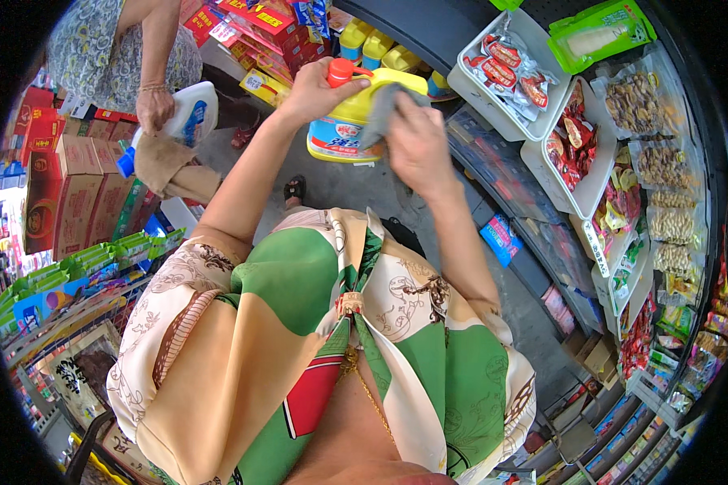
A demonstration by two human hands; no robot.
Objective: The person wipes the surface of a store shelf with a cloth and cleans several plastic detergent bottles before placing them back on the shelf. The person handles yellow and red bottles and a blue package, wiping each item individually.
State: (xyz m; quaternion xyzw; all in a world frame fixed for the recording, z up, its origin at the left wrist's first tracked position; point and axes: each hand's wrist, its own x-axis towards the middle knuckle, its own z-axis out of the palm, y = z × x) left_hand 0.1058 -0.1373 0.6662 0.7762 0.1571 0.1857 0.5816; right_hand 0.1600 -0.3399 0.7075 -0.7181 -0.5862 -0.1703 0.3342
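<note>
Green and cream patches cover the loose blouse (275, 283) of the person at work, filling the lower middle of the frame. At upper left I see another person's patterned dress (89, 69). Brown cartons (77, 190) stand at the left side, and a white bin (493, 117) of wrapped packets sits at upper right. Held in the upper middle of the frame is a yellow jug (344, 131); a white jug (194, 113) shows at upper left, with a brown cloth (163, 164) against it. The person's right hand (421, 149) has its fingers curled in. The left hand (315, 90) is closed on the yellow jug's top; I can't tell how far its fingers wrap round. Bunched under the right hand's fingers, a grey cloth (384, 115) touches the yellow jug's right side. Smaller still, the other person's hand (155, 107) holds the white jug. A red cap (340, 73) tops the yellow jug, just beside the left hand.
</note>
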